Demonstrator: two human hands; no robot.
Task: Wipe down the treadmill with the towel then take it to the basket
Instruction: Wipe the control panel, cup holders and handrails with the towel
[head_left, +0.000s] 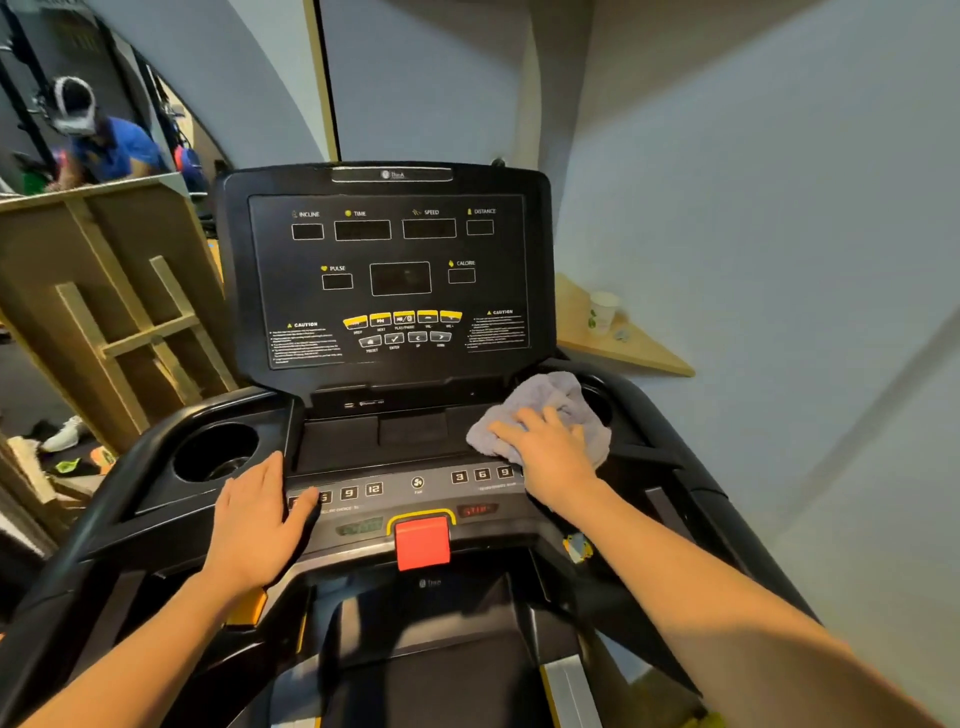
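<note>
The black treadmill console (384, 270) fills the middle of the head view, with dark displays and yellow buttons. A crumpled grey towel (550, 400) lies on the right side of the tray below the screen, next to the right cup holder. My right hand (550, 452) presses flat on the towel, fingers spread over it. Over at the left, my left hand (260, 525) rests palm down on the console edge, fingertips over the number buttons, holding nothing. No basket is in view.
A red safety key (422, 543) sits at the console's front centre. The left cup holder (215, 451) is open. A paper cup (601, 312) stands on a wooden corner shelf to the right. A wooden frame (104, 312) leans at left, below a mirror showing a person.
</note>
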